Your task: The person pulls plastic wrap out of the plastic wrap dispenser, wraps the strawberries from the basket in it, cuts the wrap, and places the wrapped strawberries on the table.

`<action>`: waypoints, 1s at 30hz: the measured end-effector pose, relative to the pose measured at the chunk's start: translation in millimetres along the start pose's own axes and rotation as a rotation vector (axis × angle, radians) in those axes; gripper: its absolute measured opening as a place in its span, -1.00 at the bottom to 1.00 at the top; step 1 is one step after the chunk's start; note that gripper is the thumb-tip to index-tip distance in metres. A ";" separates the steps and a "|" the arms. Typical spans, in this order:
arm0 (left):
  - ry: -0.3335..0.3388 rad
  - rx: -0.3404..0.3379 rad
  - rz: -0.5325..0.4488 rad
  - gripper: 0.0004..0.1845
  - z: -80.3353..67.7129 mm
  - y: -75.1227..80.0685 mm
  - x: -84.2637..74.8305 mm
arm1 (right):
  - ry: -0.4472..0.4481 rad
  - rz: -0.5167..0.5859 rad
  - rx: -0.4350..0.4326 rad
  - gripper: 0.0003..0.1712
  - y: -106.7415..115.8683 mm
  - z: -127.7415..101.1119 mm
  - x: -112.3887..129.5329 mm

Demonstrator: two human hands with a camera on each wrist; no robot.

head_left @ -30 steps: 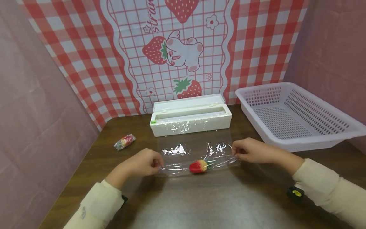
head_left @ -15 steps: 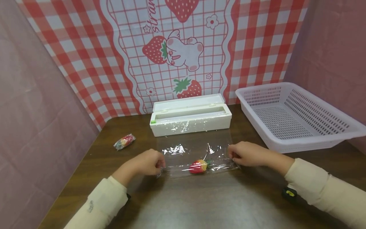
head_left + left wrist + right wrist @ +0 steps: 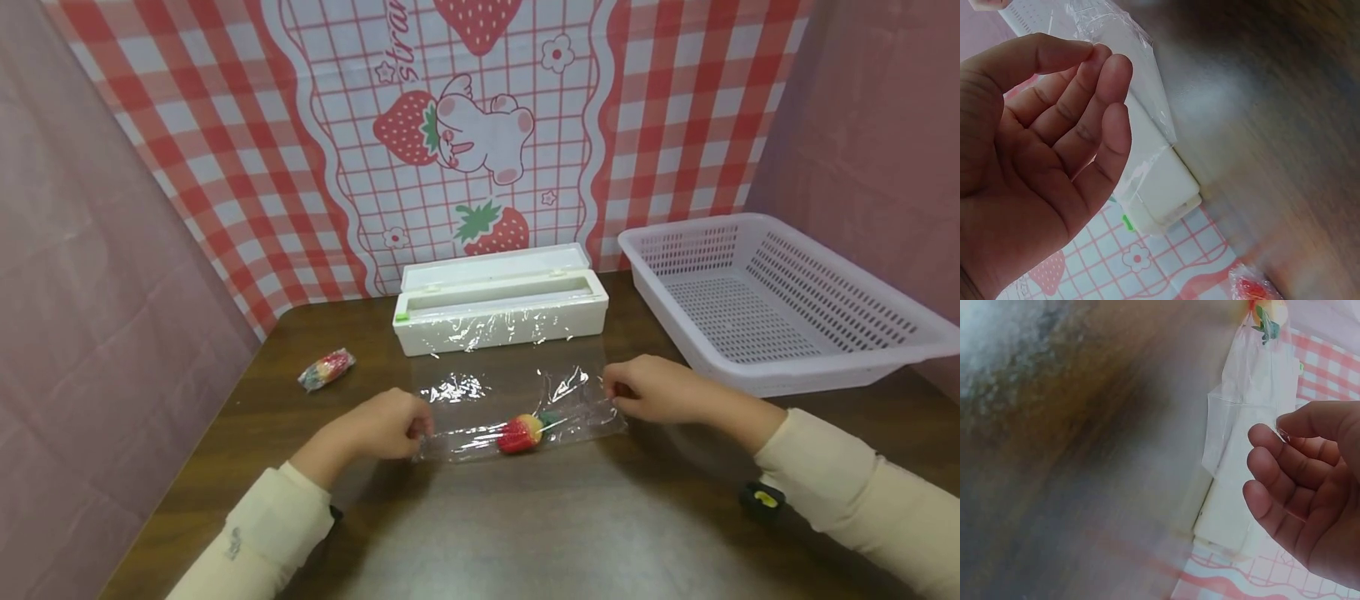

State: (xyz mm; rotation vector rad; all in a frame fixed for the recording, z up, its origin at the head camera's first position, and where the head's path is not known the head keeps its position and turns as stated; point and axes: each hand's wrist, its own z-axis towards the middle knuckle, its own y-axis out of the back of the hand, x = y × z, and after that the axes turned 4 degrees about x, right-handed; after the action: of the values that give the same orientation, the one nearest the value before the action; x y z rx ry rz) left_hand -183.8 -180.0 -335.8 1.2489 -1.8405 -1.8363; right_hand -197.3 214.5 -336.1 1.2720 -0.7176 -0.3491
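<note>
Head view first; I see the left hand at the 9 o'clock edge of the cling film sheet, fingers curled in and pinching that edge; right hand at the 3 o'clock edge, pinching the film corner the same way; film lies flat on the brown table and runs up toward 12 o'clock to the white film dispenser box, lid open; strawberry sits on the film near its 6 o'clock edge, between both hands, touching neither; a second wrapped strawberry lies apart at 10 o'clock from the left hand; white plastic basket at 2 o'clock, well apart from the film; red checked strawberry cloth hangs behind.

Left wrist view; left hand fills the 9 o'clock half, thumb and forefinger tips meeting on a bit of film at 12 o'clock, other fingers loosely bent; dispenser box behind the film; wrapped strawberry blurred at 5 o'clock.

Right wrist view; right hand at 4 o'clock, fingers curled, film edge caught at the fingertips; strawberry at 1 o'clock, partly cut off; table blurred.
</note>
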 end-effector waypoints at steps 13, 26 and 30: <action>-0.007 -0.012 0.057 -0.84 10.7 -2.0 5.2 | 0.044 0.026 0.042 -0.79 -10.6 9.6 -10.6; 0.051 0.034 0.157 -0.82 21.8 -5.3 4.3 | 0.052 -0.049 0.103 -0.65 -19.6 16.5 -15.3; 0.055 0.026 0.173 -0.77 21.1 -5.8 5.5 | 0.089 -0.066 0.099 -0.65 -20.0 16.2 -16.4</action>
State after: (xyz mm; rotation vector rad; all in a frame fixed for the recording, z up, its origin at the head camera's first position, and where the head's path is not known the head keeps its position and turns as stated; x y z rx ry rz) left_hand -199.7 -168.4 -346.8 1.0993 -1.8842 -1.6754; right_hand -217.2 206.8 -358.0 1.3982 -0.6249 -0.3116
